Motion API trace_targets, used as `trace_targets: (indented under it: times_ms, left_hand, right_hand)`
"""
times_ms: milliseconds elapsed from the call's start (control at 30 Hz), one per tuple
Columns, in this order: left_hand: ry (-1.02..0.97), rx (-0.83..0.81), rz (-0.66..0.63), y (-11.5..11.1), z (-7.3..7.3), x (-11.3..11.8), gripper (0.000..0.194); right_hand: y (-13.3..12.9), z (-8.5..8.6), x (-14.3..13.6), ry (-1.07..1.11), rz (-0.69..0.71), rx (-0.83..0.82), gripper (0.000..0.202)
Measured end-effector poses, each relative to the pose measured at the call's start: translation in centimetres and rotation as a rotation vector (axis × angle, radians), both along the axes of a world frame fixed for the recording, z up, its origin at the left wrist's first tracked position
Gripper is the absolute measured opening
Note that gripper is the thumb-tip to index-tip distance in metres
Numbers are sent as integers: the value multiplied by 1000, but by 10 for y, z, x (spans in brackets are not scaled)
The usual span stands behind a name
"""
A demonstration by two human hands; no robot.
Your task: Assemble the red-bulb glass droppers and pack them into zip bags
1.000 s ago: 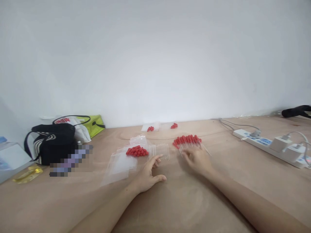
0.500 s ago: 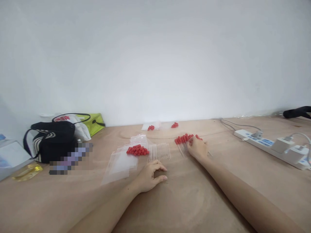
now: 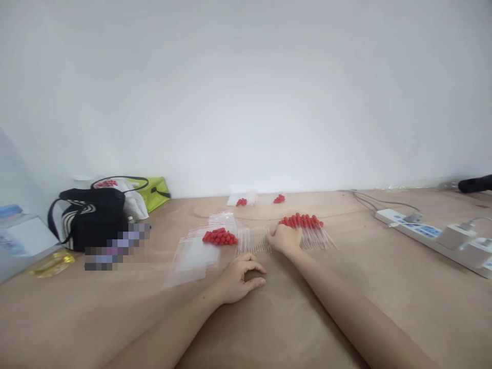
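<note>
My left hand (image 3: 244,277) rests on the table with its thumb and fingers apart, holding nothing. Just beyond it lies a row of thin white sticks (image 3: 253,240) that look like cotton swabs. My right hand (image 3: 285,238) is at the right end of that row, its fingers curled together; whatever they pinch, if anything, is hidden. Right of this hand, similar sticks lie fanned out with red tips (image 3: 305,220) at their far ends. To the left, a pile of small red caps (image 3: 220,237) sits on flat clear zip bags (image 3: 188,261).
Two small groups of red caps (image 3: 241,202) lie near the wall on clear bags. A white power strip (image 3: 426,233) with plugs and cables is on the right. On the left are a black bag (image 3: 98,220), a green bag (image 3: 156,195) and a yellow tape roll (image 3: 54,264).
My right hand has moved left from the red-tipped sticks to the right end of the white stick row, uncovering the fan. My left hand stays in place. The view has shifted slightly.
</note>
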State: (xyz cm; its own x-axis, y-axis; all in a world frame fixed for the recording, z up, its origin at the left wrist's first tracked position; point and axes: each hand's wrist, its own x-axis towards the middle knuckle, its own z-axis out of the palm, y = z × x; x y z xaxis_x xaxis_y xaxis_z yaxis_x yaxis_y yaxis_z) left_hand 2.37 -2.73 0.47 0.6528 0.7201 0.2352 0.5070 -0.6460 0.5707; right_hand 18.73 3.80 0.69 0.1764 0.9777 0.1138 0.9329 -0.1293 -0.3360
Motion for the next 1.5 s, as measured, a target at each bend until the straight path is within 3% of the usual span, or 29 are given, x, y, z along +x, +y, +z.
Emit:
trace_targets:
  times_ms: [100,167,267,333,367,533,733,933,1067,1133,1200,1267,1400,1500]
  left_hand:
    - [-16,45,23,2,0,-1,13]
    - [-68,142,113,9,3,-7,12]
    - [-143,271,411,32,15,-28,18]
    - [-59,190,621,53,24,-47,22]
    - [-25,168,654,63,29,-55,21]
    - [64,60,660,104,37,-77,23]
    - [67,-38,619,118,33,-71,17]
    - [-136,50,667,108,50,-70,23]
    - [-331,100,602,77,57,-54,33]
    - [-375,43,501,55,50,-36,32]
    - [-564,-125,330,34,37,-16,28]
    - [-613,-224,206,18,20,1,26]
    - [-552,-270,142,6,-6,16,15]
    - [-553,-334,175,6,-16,16,15]
  right_hand:
    - [5,0,-2,12,-14,-28,26]
    - [6,-1,-2,23,-16,-41,26]
    - [7,-2,-2,40,-11,-49,27]
    - [7,-1,-2,51,-10,-44,30]
    - [6,0,-2,58,-10,-39,31]
    - [-7,5,5,78,0,33,31]
    - [-44,-9,36,67,104,328,24]
    - [-73,-26,71,79,136,443,23]
    - [-71,-29,79,153,173,511,22]
    - [-68,-30,78,198,231,523,21]
    - [-66,-32,75,220,292,530,20]
    - [-67,-34,72,214,349,541,22]
    - [-75,-34,66,138,445,543,26]
    - [-81,-29,61,116,502,522,25]
